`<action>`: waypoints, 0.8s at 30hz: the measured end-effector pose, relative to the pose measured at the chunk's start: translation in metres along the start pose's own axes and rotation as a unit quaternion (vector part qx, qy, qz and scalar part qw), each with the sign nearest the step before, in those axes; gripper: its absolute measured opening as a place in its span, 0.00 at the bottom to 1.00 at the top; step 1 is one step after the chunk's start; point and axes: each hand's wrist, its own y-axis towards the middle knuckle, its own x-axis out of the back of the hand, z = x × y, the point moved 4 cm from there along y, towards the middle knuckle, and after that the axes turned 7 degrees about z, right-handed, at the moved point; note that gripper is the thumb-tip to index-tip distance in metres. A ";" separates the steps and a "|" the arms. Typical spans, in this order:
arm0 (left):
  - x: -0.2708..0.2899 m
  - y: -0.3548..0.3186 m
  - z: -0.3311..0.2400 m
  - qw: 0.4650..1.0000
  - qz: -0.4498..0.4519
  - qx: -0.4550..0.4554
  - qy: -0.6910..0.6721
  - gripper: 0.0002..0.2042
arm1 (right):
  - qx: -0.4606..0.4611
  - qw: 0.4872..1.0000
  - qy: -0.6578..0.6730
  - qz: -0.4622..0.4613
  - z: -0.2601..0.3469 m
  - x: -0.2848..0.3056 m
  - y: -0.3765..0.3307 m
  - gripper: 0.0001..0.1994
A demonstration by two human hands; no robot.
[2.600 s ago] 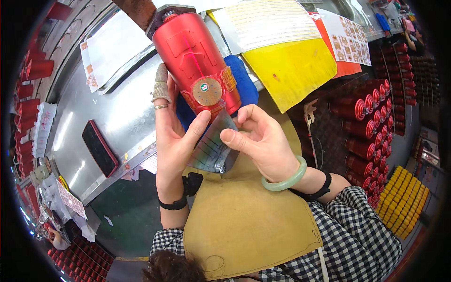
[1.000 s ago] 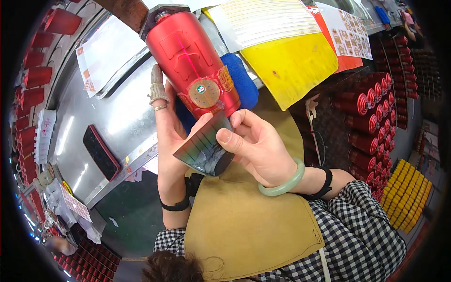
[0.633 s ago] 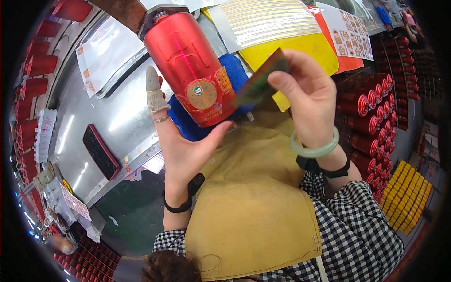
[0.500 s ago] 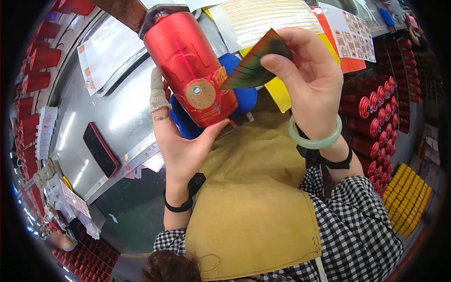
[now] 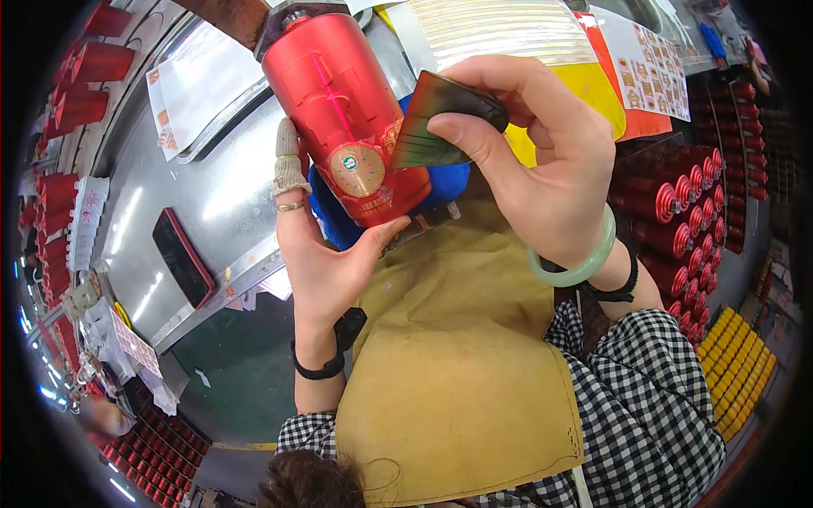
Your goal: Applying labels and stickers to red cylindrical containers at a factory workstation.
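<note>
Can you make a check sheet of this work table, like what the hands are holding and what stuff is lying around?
Surface: shiny metal table.
Job's things: red bottle with round gold sticker, over a blue cushion.
Clutter: phone, label sheets, white paper.
Grippers: left hand cradles the bottle; right hand pinches a dark flat scraper against it.
Cables: nothing seen.
Surroundings: rows of red bottles, yellow caps.

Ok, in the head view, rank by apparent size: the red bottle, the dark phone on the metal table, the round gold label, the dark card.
Largest to smallest as they look:
1. red bottle
2. dark card and dark phone, too close to rank; the card is nearer the camera
3. round gold label
</note>
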 end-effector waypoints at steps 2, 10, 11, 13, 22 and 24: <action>0.000 -0.001 0.000 1.000 -0.002 -0.001 -0.002 0.56 | 0.009 1.000 -0.008 -0.005 0.001 0.000 0.000 0.13; 0.000 -0.001 0.000 1.000 0.002 -0.008 0.028 0.56 | -0.040 0.997 0.054 0.024 -0.011 -0.001 0.001 0.15; 0.000 -0.001 0.000 1.000 0.004 -0.004 0.023 0.56 | -0.070 0.992 0.095 0.035 -0.016 -0.002 0.002 0.15; -0.001 -0.002 0.000 1.000 0.003 0.011 0.002 0.57 | -0.072 0.987 0.139 0.040 -0.024 -0.004 0.009 0.16; 0.011 0.004 0.001 0.993 -0.029 -0.020 -0.115 0.45 | 0.017 0.973 0.196 0.122 -0.035 -0.008 0.030 0.17; 0.014 0.003 -0.006 0.997 -0.058 -0.053 -0.008 0.43 | 0.029 0.978 0.169 0.117 -0.031 -0.006 0.036 0.16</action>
